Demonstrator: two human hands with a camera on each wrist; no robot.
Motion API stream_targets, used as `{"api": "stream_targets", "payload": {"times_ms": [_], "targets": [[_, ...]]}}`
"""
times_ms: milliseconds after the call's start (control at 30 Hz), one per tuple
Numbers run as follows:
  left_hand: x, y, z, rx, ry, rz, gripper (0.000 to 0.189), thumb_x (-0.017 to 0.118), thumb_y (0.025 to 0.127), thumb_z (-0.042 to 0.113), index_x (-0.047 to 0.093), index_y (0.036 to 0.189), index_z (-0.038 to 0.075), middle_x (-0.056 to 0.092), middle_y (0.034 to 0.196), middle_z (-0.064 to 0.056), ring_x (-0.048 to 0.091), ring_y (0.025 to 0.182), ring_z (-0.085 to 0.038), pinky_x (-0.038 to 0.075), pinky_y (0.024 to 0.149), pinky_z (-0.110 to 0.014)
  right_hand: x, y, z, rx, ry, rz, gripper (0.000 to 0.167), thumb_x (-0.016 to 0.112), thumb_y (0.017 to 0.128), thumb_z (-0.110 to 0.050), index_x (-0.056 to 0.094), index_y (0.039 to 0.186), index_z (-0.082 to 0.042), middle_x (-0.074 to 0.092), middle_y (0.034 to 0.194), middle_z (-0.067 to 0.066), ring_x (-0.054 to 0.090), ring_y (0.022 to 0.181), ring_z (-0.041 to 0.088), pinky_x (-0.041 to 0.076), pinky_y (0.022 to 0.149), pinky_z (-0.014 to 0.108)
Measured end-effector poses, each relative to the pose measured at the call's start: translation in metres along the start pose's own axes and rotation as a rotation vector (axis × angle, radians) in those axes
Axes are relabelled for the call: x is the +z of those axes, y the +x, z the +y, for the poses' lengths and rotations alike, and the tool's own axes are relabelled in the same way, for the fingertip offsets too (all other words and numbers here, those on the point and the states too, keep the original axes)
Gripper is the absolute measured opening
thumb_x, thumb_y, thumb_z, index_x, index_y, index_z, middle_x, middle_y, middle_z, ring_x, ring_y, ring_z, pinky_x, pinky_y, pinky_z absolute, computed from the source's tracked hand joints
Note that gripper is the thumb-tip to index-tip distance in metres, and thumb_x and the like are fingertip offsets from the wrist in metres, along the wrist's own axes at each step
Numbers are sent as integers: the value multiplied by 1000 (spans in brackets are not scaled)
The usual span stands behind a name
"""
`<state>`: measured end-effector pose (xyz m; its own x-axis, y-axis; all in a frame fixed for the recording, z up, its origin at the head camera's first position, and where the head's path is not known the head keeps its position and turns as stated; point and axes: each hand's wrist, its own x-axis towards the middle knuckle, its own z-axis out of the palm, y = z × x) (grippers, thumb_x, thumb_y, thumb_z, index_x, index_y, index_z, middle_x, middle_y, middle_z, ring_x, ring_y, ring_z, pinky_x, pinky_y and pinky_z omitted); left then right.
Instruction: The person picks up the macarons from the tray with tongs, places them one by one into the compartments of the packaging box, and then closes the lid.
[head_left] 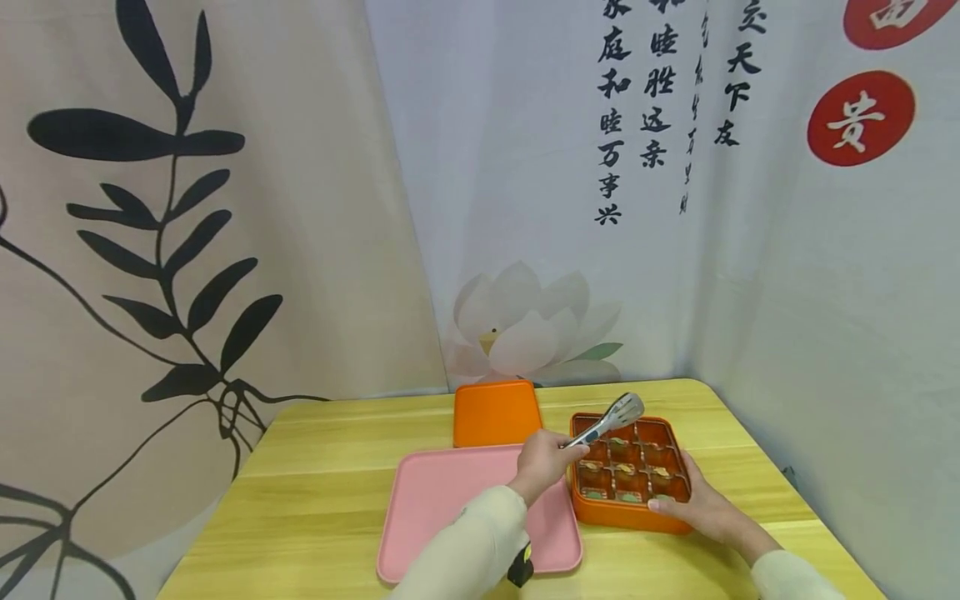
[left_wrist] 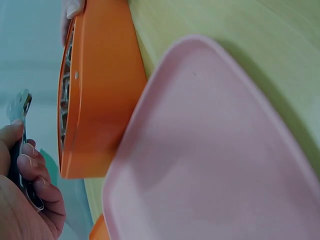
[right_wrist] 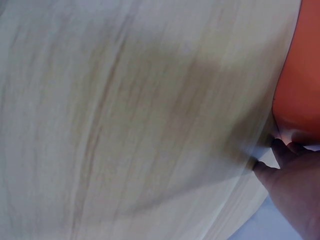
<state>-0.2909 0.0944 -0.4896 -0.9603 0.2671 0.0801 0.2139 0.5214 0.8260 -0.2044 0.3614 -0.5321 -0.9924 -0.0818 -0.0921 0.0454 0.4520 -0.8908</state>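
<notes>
My left hand (head_left: 542, 462) grips a pair of metal tongs (head_left: 617, 415), its tips pointing up and right over the back of an orange box (head_left: 626, 517). A dark grip on the tongs (left_wrist: 16, 170) shows between thumb and fingers in the left wrist view. Dividers split the box into several compartments with small wrapped-looking pieces inside; their kind is too small to tell. My right hand (head_left: 708, 508) holds the box's front right corner, thumb at the front rim and fingers along the right side. In the right wrist view, its fingertips (right_wrist: 280, 150) touch the orange wall (right_wrist: 305, 85).
Left of the box lies a pink tray (head_left: 442, 508), partly beneath my left forearm. Behind it is a flat orange lid (head_left: 497, 414). All stand on a wood-grain table (head_left: 315, 492), with printed curtains (head_left: 337, 208) hanging behind and to the right.
</notes>
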Motion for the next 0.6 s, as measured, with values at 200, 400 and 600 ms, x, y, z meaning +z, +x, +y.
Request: {"api": "stream_targets", "payload": {"times_ms": [200, 400, 600], "targets": [[16, 8, 13, -38, 5, -25, 23, 77, 86, 38, 78, 81, 16, 41, 52, 6, 33, 45, -12, 25, 43, -28, 0, -1, -2, -5, 8, 10, 112, 74, 91, -27, -15, 153, -1, 16, 152, 41, 29, 136, 54, 28, 107, 63], [26, 13, 19, -58, 21, -37, 21, 77, 86, 36, 78, 81, 16, 43, 51, 4, 33, 44, -13, 24, 42, -29, 2, -2, -3, -16, 19, 9, 111, 74, 91, -27, -14, 154, -1, 17, 152, 40, 29, 136, 54, 27, 107, 64], [31, 14, 21, -61, 63, -41, 25, 77, 86, 39, 77, 79, 15, 41, 51, 5, 33, 44, -13, 24, 41, -29, 1, -2, -1, 22, 6, 24, 113, 75, 90, -29, -15, 154, -1, 13, 153, 40, 23, 138, 56, 23, 108, 65]]}}
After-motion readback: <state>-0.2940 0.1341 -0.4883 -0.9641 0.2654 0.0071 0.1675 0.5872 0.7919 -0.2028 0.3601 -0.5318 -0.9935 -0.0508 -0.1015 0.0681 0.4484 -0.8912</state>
